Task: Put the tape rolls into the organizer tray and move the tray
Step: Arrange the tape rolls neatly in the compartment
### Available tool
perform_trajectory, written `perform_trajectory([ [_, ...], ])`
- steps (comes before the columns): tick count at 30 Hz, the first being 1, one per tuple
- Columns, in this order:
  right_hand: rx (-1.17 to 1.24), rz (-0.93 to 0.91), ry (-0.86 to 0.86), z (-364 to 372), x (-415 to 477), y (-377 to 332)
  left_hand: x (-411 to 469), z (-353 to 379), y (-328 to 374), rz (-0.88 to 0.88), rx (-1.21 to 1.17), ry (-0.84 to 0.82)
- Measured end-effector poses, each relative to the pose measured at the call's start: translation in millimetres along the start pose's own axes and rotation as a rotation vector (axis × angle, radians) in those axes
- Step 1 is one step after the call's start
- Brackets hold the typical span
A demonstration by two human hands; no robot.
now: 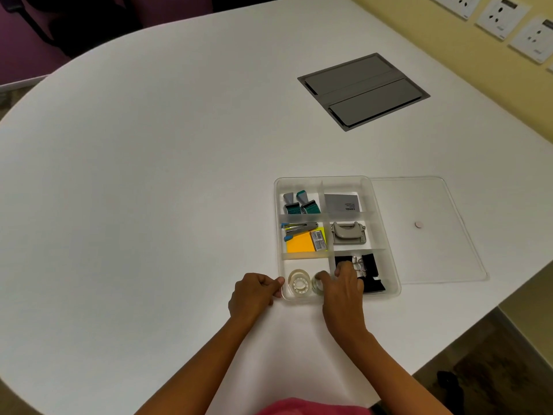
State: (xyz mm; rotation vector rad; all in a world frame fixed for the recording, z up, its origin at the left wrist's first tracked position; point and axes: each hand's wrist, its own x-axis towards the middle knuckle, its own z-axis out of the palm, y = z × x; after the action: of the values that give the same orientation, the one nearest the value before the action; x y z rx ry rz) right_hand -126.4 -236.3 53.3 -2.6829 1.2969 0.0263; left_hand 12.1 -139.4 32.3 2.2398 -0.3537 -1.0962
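Observation:
A clear plastic organizer tray (380,205) with several compartments sits on the white table. Its near-left compartment holds a clear tape roll (299,283) lying flat. A second clear tape roll (317,285) sits beside it under my right hand (344,295), whose fingers pinch it inside that compartment. My left hand (254,295) grips the tray's near-left corner with thumb and fingers closed on the rim.
Other compartments hold correction tapes (300,203), a grey card (341,203), a stapler and yellow sticky notes (300,242), a hole punch (348,233) and black binder clips (369,269). The clear lid (428,229) lies right of the tray. A grey cable hatch (363,91) is farther back.

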Motion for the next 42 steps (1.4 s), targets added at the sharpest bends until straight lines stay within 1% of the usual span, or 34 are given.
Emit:
perform_trajectory([
  [1, 0.037, -0.026, 0.03, 1, -1, -2, 0, 0, 0, 0.001, 0.003, 0.001],
  [3, 0.068, -0.057, 0.025, 2, -3, -8, 0, 1, 0, 0.005, 0.014, 0.008],
  [7, -0.033, -0.066, -0.09, 5, -4, -16, 0, 2, 1, 0.009, 0.04, 0.018],
  [10, -0.074, -0.068, -0.119, 7, 2, -19, -1, 2, 2, 0.01, 0.04, 0.019],
  [14, -0.101, -0.138, -0.195, 15, 9, -18, 0, 1, 3, 0.024, 0.044, 0.008],
  [19, -0.175, -0.145, -0.259, 18, 11, -15, -1, 0, 4, 0.025, 0.054, 0.005],
  [29, -0.237, -0.187, -0.312, 15, 17, -15, -3, 2, 4, 0.027, 0.069, -0.01],
  [35, -0.203, -0.199, -0.309, 15, 18, -17, -2, 4, 3, 0.024, 0.06, -0.002],
  [42, -0.221, -0.243, -0.296, 19, 14, -22, -1, 4, 3, 0.012, 0.07, 0.006],
])
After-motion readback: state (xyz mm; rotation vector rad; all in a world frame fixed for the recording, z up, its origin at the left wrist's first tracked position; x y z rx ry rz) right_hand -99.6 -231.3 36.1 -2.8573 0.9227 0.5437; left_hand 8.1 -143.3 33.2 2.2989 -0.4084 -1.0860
